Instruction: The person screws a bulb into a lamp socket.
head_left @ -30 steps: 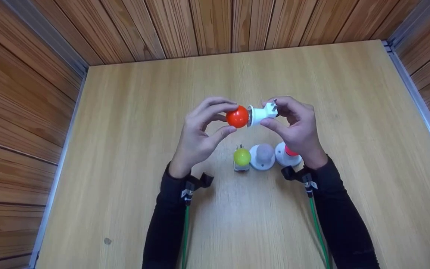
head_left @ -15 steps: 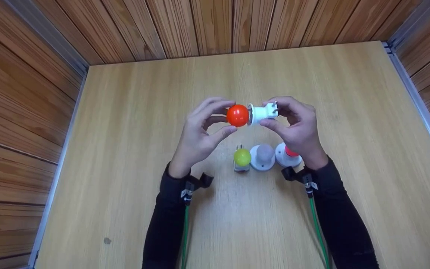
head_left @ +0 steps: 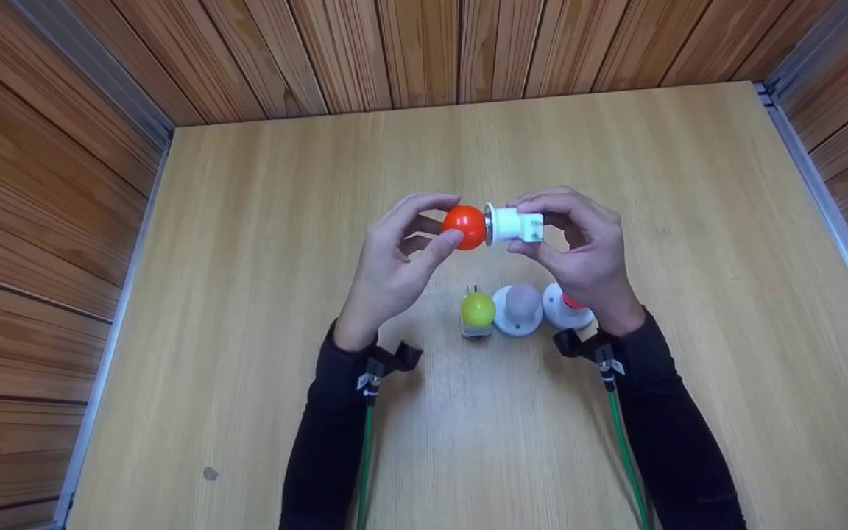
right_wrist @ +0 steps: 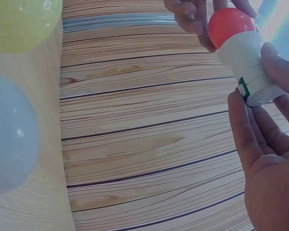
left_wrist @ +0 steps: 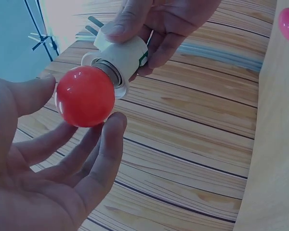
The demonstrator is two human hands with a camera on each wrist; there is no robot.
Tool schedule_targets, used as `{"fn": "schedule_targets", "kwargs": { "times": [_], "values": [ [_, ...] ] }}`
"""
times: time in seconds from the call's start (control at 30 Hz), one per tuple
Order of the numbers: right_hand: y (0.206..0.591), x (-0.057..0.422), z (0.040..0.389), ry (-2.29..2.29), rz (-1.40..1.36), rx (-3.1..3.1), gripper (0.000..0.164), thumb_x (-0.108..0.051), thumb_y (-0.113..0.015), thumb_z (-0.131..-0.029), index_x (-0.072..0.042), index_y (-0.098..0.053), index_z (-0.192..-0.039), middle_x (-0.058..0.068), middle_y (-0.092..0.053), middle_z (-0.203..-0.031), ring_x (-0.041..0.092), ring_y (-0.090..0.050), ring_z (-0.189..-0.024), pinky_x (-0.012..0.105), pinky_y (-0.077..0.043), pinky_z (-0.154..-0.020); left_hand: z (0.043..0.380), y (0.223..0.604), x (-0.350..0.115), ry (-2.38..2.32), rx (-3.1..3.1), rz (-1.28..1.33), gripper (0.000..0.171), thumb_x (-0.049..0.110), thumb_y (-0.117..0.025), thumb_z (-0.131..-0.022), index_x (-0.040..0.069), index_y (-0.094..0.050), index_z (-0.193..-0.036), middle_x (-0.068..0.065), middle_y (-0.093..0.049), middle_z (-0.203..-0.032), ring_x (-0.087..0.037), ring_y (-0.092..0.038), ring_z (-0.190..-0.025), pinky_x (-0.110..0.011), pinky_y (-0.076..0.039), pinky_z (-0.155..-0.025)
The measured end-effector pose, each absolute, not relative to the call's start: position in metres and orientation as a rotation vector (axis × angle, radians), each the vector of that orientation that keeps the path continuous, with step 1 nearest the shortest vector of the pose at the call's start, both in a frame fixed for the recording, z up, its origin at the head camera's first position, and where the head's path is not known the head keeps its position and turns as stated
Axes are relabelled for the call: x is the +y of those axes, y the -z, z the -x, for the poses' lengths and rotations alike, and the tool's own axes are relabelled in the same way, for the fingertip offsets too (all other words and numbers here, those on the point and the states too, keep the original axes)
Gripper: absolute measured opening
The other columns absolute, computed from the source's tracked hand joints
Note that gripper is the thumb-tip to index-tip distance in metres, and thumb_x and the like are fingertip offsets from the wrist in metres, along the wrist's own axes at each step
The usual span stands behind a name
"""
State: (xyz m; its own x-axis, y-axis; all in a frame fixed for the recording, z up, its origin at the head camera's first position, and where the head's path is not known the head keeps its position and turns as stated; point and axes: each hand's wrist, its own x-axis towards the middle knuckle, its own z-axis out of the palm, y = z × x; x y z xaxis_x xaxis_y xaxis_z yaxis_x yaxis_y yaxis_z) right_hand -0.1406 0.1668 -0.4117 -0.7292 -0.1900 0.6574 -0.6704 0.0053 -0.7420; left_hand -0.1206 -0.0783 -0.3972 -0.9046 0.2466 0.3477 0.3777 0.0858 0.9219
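Observation:
A round red light bulb sits with its metal base at the mouth of a white plug-in lamp socket, both held above the table. My left hand holds the bulb between thumb and fingers. On the other side, my right hand grips the socket body near its plug end. Two metal prongs stick out of the socket in the left wrist view. A green-edged switch shows on the socket's side in the right wrist view. Part of the bulb's screw base is hidden inside the socket.
Nearer me on the wooden table stand a yellow bulb on a plug-in socket, a whitish bulb on a round white base, and a red-pink bulb, partly covered by my right hand. Wood-panelled walls enclose the table.
The socket has turned in my right hand, so its prongs no longer show in the head view. My left thumb has shifted up onto the front of the red bulb.

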Motion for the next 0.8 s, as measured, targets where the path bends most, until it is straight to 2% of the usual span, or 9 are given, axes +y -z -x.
{"fn": "schedule_targets", "kwargs": {
  "times": [0.2, 0.43, 0.8],
  "values": [
    [0.4109, 0.1663, 0.1399, -1.772, -0.893, -1.902, 0.037, 0.016, -0.085, -0.077, 0.015, -0.069, -0.110, -0.003, -0.078, -0.118, 0.016, -0.076, -0.109, 0.026, -0.064, -0.098, 0.1201, 0.3975, -0.0776, 1.952, -2.274, 0.625, 0.044, 0.011, -0.076, -0.098, -0.001, -0.064, -0.139, -0.017, -0.070, -0.134, -0.021, -0.072, -0.101, -0.025, -0.065, -0.088],
    [0.4109, 0.1654, 0.1409, -1.781, -0.917, -1.856, 0.035, 0.015, -0.085, -0.076, 0.016, -0.069, -0.107, -0.001, -0.078, -0.118, 0.018, -0.077, -0.111, 0.028, -0.063, -0.101, 0.1180, 0.3953, -0.0765, 1.970, -2.223, 0.621, 0.046, 0.007, -0.079, -0.094, -0.003, -0.065, -0.137, -0.020, -0.070, -0.132, -0.023, -0.073, -0.102, -0.026, -0.066, -0.092],
    [0.4142, 0.1640, 0.1438, -1.792, -0.954, -1.772, 0.032, 0.012, -0.088, -0.075, 0.016, -0.069, -0.101, 0.004, -0.079, -0.118, 0.020, -0.076, -0.110, 0.030, -0.064, -0.101, 0.1174, 0.3950, -0.0758, 1.939, -2.229, 0.577, 0.045, 0.007, -0.082, -0.091, -0.004, -0.068, -0.133, -0.020, -0.073, -0.128, -0.024, -0.075, -0.100, -0.027, -0.066, -0.090]
  ]
}}
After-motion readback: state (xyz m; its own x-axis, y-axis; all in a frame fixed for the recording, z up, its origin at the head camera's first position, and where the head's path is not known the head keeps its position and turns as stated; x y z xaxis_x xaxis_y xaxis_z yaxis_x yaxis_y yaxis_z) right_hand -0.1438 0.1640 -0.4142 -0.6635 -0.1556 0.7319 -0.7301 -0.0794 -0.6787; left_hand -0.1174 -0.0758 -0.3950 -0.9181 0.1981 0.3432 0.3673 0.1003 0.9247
